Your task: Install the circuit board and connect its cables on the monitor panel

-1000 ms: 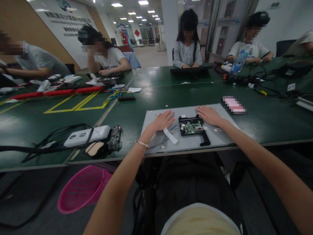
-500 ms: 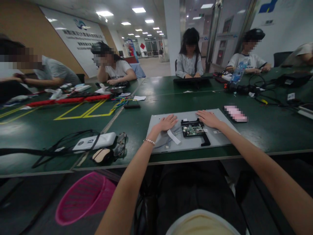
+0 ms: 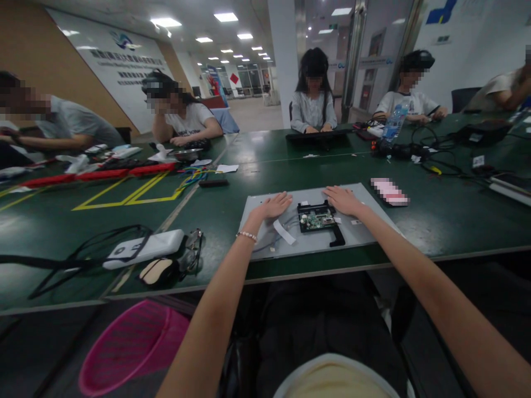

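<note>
A grey flat panel (image 3: 315, 246), like the back of a display, lies on the green table in front of me. On its middle sits a black bracket (image 3: 338, 236) around a green circuit board (image 3: 317, 221). My left hand (image 3: 274, 205) rests flat on the panel's left part, fingers stretched out. My right hand (image 3: 343, 200) lies flat near the far edge, just right of the bracket, its fingers also extended. Neither hand holds anything. Between my left hand and the board are a white strip (image 3: 284, 232) and thin grey cables.
Left of me are a white power bank (image 3: 157, 246), a mouse (image 3: 158, 272) and glasses (image 3: 193, 249). A phone (image 3: 390, 191) lies right of the panel. A bottle (image 3: 395, 122) and cables stand farther right. Below is a pink basket (image 3: 124, 345). Several people sit around the table.
The view has turned slightly to the right, so things appear shifted left. Both hands stay flat on the panel; nothing was taken or let go.
</note>
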`<state>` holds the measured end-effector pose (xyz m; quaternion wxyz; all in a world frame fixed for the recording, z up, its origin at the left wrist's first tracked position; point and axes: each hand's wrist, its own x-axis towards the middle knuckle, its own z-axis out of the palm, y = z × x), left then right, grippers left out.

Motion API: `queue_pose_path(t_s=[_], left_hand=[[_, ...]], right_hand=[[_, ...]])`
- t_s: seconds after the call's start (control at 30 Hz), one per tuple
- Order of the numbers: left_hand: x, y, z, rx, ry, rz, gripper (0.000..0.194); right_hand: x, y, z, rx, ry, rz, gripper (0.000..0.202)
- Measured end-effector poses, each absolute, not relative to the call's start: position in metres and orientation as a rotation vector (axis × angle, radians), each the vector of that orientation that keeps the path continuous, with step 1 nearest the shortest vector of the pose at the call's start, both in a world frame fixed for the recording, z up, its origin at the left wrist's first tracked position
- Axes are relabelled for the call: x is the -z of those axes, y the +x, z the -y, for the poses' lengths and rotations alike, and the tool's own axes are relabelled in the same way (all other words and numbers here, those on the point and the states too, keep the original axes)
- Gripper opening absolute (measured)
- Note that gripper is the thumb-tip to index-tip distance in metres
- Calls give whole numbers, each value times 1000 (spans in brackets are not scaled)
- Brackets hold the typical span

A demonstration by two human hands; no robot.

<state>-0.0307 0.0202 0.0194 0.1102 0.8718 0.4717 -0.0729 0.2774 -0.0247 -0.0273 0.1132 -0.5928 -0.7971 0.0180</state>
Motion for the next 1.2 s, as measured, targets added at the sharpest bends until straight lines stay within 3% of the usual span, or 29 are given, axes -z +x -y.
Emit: queue_pose_path(t_s=[0.33,0.5,0.8,1.2], left_hand=[[-4,-37,-7,-30,2730,-1381,57],[-6,-34,-4,-71,2750,-1388,55],[-3,-34,-5,-110,2779,-1405,54],[-3,-31,-4,-76,2780,-1432,54]], right_hand=[[-9,297,52,-384,-1549,2093,35],[-20,318,81,-809,-1658,2038,27],[-19,301,109,-720,-1405,2306,34],[-15,298,105,-806,-1364,2258,19]])
